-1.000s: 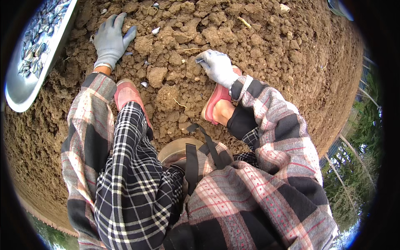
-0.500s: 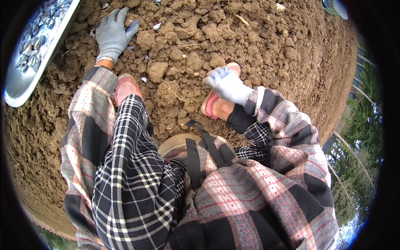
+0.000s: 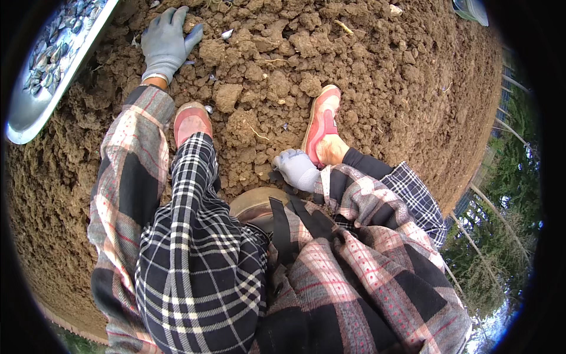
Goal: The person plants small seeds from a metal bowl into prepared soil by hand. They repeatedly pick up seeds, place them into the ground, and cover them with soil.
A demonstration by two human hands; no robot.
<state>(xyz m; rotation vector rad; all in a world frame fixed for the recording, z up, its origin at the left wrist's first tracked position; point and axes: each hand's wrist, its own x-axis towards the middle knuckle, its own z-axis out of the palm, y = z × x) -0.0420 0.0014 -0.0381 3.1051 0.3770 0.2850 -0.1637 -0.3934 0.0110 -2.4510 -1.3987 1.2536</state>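
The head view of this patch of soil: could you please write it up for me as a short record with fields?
Setting: a person crouches on loose, lumpy brown soil.
Left hand: left hand in a grey glove, fingers spread flat on the clods.
Right hand: right hand in a grey glove, low by the right shoe; grip unclear.
Left shoe: left shoe, pink, planted in the soil.
Tray: metal tray at upper left, holding small dark pieces.
Clothing: checked trousers and plaid shirt.

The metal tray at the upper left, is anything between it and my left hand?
Only loose clods of soil lie between the left hand, flat on the dirt, and the tray; no tool or foot intervenes.
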